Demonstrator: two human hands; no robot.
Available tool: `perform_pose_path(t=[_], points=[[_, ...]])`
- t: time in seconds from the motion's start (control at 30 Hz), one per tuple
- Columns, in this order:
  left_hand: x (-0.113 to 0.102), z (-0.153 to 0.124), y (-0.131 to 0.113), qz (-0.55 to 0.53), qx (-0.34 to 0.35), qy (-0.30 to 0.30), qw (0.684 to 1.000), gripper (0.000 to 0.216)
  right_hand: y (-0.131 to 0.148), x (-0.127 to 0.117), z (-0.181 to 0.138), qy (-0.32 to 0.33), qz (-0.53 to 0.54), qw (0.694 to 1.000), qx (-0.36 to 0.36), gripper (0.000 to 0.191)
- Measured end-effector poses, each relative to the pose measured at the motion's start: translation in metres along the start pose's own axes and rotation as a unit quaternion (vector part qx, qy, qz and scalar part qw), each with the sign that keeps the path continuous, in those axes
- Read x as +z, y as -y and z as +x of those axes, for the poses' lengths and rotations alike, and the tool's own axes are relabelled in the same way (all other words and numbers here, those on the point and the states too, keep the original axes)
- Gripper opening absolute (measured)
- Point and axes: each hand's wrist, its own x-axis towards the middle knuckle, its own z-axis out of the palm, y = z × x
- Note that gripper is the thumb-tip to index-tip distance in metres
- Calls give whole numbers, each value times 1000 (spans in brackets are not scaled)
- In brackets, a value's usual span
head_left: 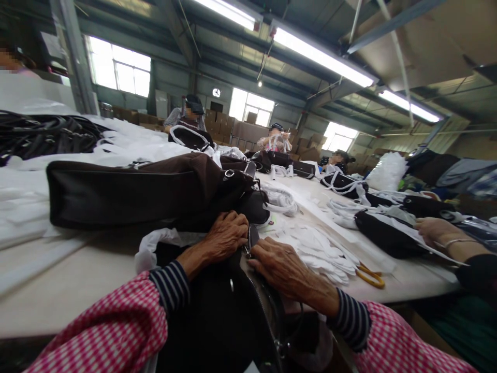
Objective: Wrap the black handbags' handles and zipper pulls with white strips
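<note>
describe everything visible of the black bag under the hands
The black bag looks like soft fabric, with a small shiny piece on its face. A parted zipper curves down one side, showing greyish lining. It lies at the table's near edge, partly out of frame; left hand and right hand touch its far end.

No words or numbers can be read. On the big, soft black bag [202,316], a small shiny silver mark [232,285] is too blurry to read. Far behind and above the bag, the round white clock [216,92] is too tiny to read.
</note>
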Motion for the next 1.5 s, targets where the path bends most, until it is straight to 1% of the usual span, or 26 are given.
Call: perform_pose_path(t=[0.1,0.2,0.33,0.4,0.5,0.63,0.7,0.77,0.87,0.93,1.17,1.37,1.5], points=[[0,0,0,-8,2,-2,1000,8,1,0,-2,-3,-15,1000,-7,15],[-1,-1,0,-14,-2,1,1000,8,1,1,-1,-7,5,1000,-7,17],[1,-1,0,-14,5,-8,1000,8,3,4,4,3,15,1000,-5,3],[2,-1,1,-15,6,-10,1000,8,3,6,6,-4,24,1000,6,7],[2,-1,2,-18,1,-4,1000,7,-1,7,7,-49,60,996,41,6],[0,0,2,-33,-6,1,999,6,-11,6,10,-148,119,975,115,2],[0,0,3,-40,-12,4,999,7,-14,8,14,-166,142,967,131,1],[-1,-1,3,-50,-20,7,999,9,-15,11,20,-152,152,969,124,5],[-1,-2,4,-65,-24,7,998,13,-11,16,26,-113,151,975,117,12],[-1,-3,3,-69,-20,5,997,13,-8,17,27,-104,157,975,119,12],[-4,-1,1,-77,-24,6,997,14,-6,11,21,-114,231,958,125,10],[0,-1,5,-93,-46,14,994,12,-8,14,20,-130,252,951,127,8],[2,-1,6,-96,-49,9,994,15,-6,13,20,-127,261,949,120,8]])
